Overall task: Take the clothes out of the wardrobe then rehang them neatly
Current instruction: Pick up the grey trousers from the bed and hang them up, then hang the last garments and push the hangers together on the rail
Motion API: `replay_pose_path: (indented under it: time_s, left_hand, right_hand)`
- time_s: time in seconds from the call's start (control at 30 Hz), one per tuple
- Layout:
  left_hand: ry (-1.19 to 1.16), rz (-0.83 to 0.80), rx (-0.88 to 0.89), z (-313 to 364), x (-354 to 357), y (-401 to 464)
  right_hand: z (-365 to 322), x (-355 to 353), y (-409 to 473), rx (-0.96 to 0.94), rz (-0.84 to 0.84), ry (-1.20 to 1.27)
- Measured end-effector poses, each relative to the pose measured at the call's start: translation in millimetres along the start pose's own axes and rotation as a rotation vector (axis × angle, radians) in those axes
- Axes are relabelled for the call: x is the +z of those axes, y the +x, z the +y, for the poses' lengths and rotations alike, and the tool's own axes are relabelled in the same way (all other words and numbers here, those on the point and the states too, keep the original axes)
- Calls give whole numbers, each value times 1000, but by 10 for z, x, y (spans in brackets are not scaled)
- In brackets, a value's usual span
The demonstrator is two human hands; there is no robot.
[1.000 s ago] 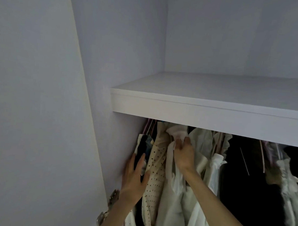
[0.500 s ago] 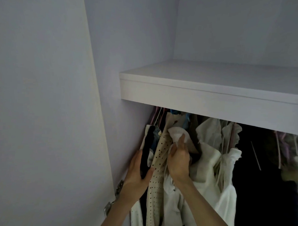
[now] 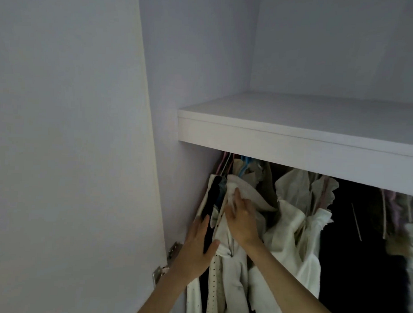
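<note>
Crowded cream and white clothes (image 3: 290,220) on hangers, bunched under the wardrobe (image 3: 295,145) shelf, one black garment (image 3: 210,210) leftmost.

No legible text or labels anywhere.
</note>
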State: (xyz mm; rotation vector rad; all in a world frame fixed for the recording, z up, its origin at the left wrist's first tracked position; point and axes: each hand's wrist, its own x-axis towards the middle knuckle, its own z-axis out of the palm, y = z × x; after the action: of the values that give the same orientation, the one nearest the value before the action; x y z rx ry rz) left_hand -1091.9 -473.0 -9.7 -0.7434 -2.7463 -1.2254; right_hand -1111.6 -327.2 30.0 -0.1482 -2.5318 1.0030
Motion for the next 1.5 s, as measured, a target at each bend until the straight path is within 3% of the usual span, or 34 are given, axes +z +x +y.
replay_pose_path:
  time_s: [0.23,0.4,0.6,0.8,1.13,1.4,1.5]
  left_hand:
    - [487,99,55,195,41,-921]
    - [629,102,-212,-6,242,-2077]
    - [503,240,-596,-162,212,-3721]
    - [623,327,-969,-49,98,-5543]
    - [524,697,-1546,853,166,-8584]
    - [187,1027,-1876,1325,639,-9912]
    - [118,1071,-1955,1300,667,-10208]
  right_hand:
    - [266,-132,-1062,-201,-291,-119]
    - [251,-86,-1814,-393,-470,-331]
    - [-202,357,-2645,-630,-729,-359]
    - [-975,923,-3865,-979,-859,-325]
    - [-2312,1278,-6790,-1443,-1141,-7]
    - [-2693,1442,-8428,-1661,-1378,34]
    - [-2898,1612,-8829,-1727,-1435,35]
